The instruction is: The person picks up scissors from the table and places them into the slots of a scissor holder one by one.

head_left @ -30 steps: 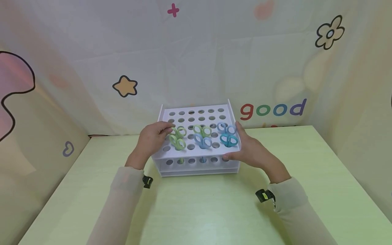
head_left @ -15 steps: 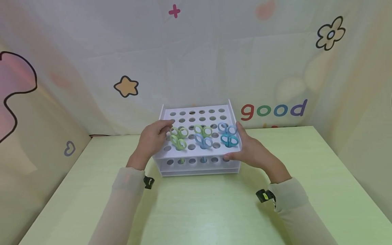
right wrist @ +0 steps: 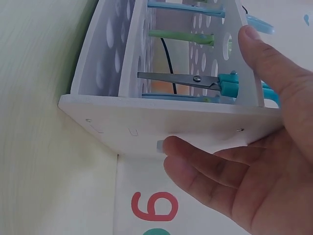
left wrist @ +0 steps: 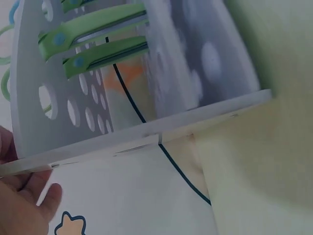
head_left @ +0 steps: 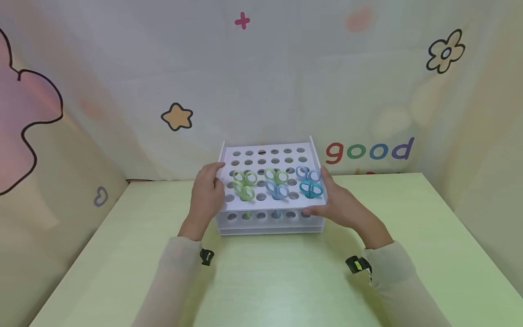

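Observation:
A white rack (head_left: pixel 269 204) with rows of round holes stands on the table in the head view. Scissors sit handles-up in its holes: green scissors (head_left: pixel 244 185) on the left, green and light blue scissors (head_left: pixel 277 190) mid-rack, light blue and teal scissors (head_left: pixel 311 189) on the right. Their blades pass down between the shelves, as the teal scissors (right wrist: pixel 229 87) show in the right wrist view. My left hand (head_left: pixel 207 190) grips the left side panel, fingers on both faces. With my right hand (head_left: pixel 343 206) I hold the right side, thumb at the top shelf's front corner, fingers along the outer panel.
The pale green table (head_left: pixel 269 277) extends around the rack. Behind it hangs a printed curtain (head_left: pixel 261 91) with a star, a flower and the word "good". Dark wrist straps (head_left: pixel 207 257) show at both cuffs.
My left hand has moved off the area beside the left green scissors to the rack's left side panel. The right hand keeps its hold. The head view has shifted slightly.

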A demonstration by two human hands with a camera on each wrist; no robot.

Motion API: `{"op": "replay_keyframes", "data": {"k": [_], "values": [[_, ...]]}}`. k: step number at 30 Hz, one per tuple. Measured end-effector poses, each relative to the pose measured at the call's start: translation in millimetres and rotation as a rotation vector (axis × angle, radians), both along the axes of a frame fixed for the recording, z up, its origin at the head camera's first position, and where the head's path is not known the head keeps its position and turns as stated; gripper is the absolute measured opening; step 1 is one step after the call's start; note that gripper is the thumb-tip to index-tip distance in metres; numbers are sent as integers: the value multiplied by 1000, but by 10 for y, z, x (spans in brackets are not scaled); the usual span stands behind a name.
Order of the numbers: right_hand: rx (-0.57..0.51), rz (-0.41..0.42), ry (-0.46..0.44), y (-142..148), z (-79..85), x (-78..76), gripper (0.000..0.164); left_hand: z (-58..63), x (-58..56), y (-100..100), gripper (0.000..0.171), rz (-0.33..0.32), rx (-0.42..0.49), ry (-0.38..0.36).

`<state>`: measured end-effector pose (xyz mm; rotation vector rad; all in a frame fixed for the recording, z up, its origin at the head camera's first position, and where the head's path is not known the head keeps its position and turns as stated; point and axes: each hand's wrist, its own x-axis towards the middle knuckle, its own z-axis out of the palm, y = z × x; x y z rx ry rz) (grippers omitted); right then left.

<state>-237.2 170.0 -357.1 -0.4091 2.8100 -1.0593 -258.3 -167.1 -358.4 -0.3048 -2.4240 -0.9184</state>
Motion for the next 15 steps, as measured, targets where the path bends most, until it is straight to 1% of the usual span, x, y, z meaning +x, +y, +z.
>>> {"op": "replay_keyframes", "data": {"k": [4,8,10,15], "values": [[-2,1,-4,16,11,60,129,-84,55,14,43,-13,-66,-31],[-5,8,-8,35,23,137,125,-125,122,2,47,8,-168,-35],[4,11,-5,41,22,184,122,-128,160,-9,48,25,-219,-45],[81,11,33,39,-3,302,118,-97,277,-34,54,50,-327,-113]]}}
